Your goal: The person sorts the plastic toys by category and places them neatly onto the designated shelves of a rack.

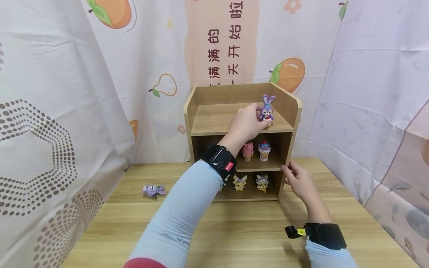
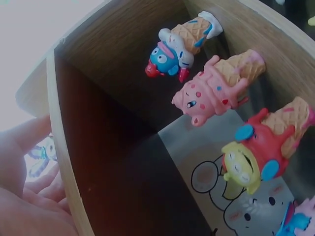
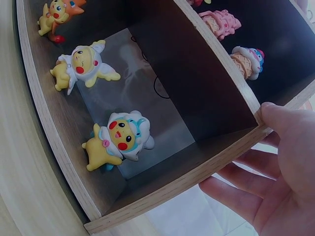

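Note:
My left hand [image 1: 247, 121] pinches a purple rabbit-eared figurine [image 1: 267, 111] upright, low over the right side of the wooden shelf's top [image 1: 214, 117]. In the left wrist view, that hand [image 2: 34, 196] is partly hidden by the shelf's side panel [image 2: 64, 142]. My right hand [image 1: 299, 182] touches the shelf's right side, its thumb at the front edge and its straight fingers along the outer face. Behind the left forearm, the middle level holds ice-cream-cone figurines, a pink one [image 1: 248, 151] and a blue-topped one [image 1: 264, 150] among them.
Yellow figurines in costumes, such as a white-hooded one [image 3: 120, 140] and a winged one [image 3: 83, 68], stand on the bottom level. Another purple figurine [image 1: 153, 190] lies on its side on the wooden table [image 1: 234, 230], left of the shelf. A printed curtain [image 1: 151, 48] hangs behind.

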Motion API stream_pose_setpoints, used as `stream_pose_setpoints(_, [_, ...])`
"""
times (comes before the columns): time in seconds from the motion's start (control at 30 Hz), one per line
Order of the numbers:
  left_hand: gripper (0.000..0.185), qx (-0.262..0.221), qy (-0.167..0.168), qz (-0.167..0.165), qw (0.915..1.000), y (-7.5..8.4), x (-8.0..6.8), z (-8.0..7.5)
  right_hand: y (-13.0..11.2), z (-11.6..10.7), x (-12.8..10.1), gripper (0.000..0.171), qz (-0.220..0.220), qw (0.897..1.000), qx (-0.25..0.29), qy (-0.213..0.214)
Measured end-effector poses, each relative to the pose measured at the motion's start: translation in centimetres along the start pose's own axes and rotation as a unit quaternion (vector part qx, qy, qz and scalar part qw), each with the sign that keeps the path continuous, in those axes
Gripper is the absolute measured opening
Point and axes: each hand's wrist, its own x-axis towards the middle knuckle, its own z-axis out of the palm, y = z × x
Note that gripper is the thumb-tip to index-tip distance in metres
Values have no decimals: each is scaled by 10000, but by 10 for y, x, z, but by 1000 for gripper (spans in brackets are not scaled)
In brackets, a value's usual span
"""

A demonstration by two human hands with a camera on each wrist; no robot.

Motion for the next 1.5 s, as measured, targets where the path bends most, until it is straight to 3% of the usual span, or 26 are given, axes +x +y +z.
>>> stream_pose_setpoints(0.33, [57, 790, 214, -146, 9965, 7, 7, 12, -2, -1, 0, 53, 90, 9999, 0, -47])
stream_pose_setpoints(0.57, [56, 940, 246, -214, 9950, 7, 9, 14, -1, -1, 0, 54, 84, 9999, -12, -67])
stream_pose_setpoints(0.83, [62, 438, 224, -122, 9987, -1, 5, 9, -1, 1, 0, 58, 146, 9998, -4, -146])
stream_pose_setpoints(0.97, [59, 226, 412, 169, 9988, -9, -3, 1, -1, 1, 0, 54, 82, 9999, 13, -96])
stream_pose_setpoints(1.1, [51, 264, 806, 796, 9932, -21, -18, -9, 0, 1, -1, 52, 30, 10000, 15, -35])
stream_pose_setpoints(1.3, [41, -37, 1624, 1782, 9705, -46, -51, -23, -1, 0, 0, 52, 4, 10000, -72, -41])
stream_pose_setpoints(1.5, [35, -521, 2186, 2349, 9457, -73, -84, -40, -1, 2, 1, 52, -6, 10000, -64, -30])
